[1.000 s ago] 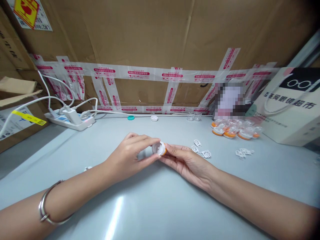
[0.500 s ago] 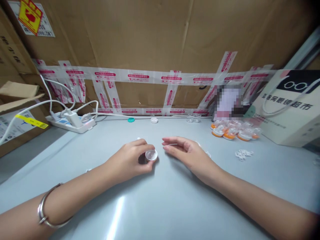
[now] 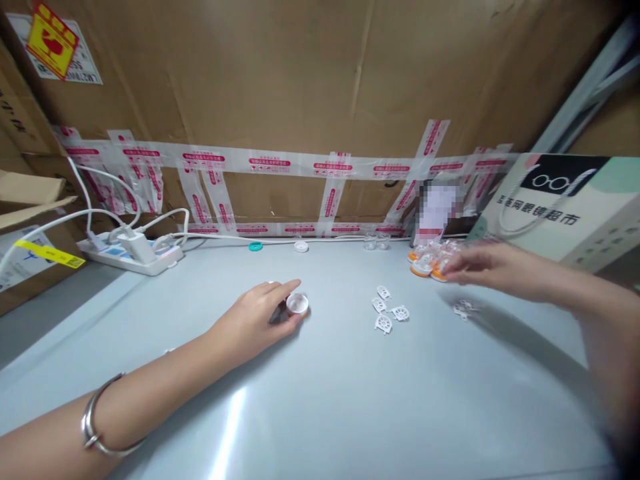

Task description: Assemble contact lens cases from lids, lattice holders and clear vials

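My left hand (image 3: 263, 313) rests on the grey table with its thumb and fingers round a small round cup (image 3: 298, 305), white at the rim with a clear top. At the right, my right hand (image 3: 480, 263) is blurred by motion over a cluster of clear-topped pieces with orange bases (image 3: 421, 269); whether its fingers hold one cannot be made out. Several white wheel-shaped parts (image 3: 384, 324) lie between the hands. A small pile of white parts (image 3: 465, 309) sits below my right hand.
A teal disc (image 3: 255, 246), a white disc (image 3: 301, 246) and clear pieces (image 3: 376, 242) line the table's back edge. At the left is a power strip (image 3: 150, 260) with cables. A paper bag (image 3: 540, 207) stands behind my right hand, before a large cardboard box (image 3: 280, 73).
My right hand has moved away from my left hand, right and back to the orange-based pieces, uncovering the white wheel-shaped parts. My left hand still holds the cup. The view has shifted slightly.
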